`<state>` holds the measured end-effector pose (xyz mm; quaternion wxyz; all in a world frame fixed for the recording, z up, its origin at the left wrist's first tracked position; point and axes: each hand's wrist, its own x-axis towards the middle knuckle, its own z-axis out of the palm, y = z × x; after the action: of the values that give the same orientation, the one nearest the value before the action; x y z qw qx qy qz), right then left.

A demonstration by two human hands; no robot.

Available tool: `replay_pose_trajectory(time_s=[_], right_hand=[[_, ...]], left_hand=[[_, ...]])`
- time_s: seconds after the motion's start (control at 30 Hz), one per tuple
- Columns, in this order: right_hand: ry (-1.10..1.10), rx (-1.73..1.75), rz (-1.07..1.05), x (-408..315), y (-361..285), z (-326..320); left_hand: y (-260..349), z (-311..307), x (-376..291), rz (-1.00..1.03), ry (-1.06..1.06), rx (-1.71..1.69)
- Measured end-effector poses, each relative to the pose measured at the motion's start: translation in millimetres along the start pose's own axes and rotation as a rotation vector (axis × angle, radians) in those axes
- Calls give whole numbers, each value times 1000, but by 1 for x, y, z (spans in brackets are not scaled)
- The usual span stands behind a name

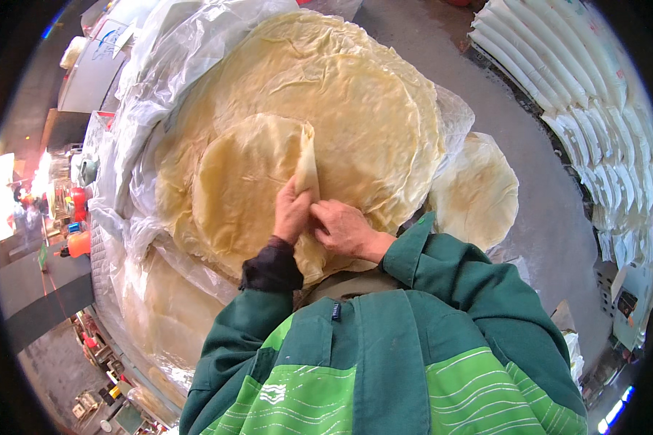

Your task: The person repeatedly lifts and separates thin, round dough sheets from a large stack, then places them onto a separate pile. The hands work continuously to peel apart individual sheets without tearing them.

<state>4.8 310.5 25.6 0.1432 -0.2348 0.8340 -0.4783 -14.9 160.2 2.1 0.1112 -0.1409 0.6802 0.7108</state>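
Note:
A broad stack of thin, pale yellow round sheets (353, 103), like large flatbreads, lies in front of me. On top of it sits a smaller sheet (245, 168) whose right side is folded into a narrow upright pleat (307, 157). My left hand (293, 209) grips that pleat near its middle, thumb and fingers closed around it. Close against it, my right hand (345, 228) pinches the same folded edge with bent fingers; its fingertips are partly hidden. Below the hands, the fold runs down toward my jacket (392, 348).
Crumpled clear plastic sheeting (158, 70) borders the stack on the left. Another round sheet (476, 190) lies to the right. More sheets (166, 304) rest under plastic at lower left. Stacked white sacks (566, 70) stand across the grey floor (522, 136). Orange and red items (79, 244) are at far left.

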Motion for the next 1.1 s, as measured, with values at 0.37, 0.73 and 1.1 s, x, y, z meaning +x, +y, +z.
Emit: replay_pose_trajectory(time_s=[0.37,0.73,1.1], right_hand=[[911,-56,199,-21,79,-110],[710,-63,273,16,96,-138],[743,-190,45,18,65,-122]], left_hand=[[151,-248,-1,191,606,-229],[67,119,94,222,-192,228],[69,170,99,268,68,878]])
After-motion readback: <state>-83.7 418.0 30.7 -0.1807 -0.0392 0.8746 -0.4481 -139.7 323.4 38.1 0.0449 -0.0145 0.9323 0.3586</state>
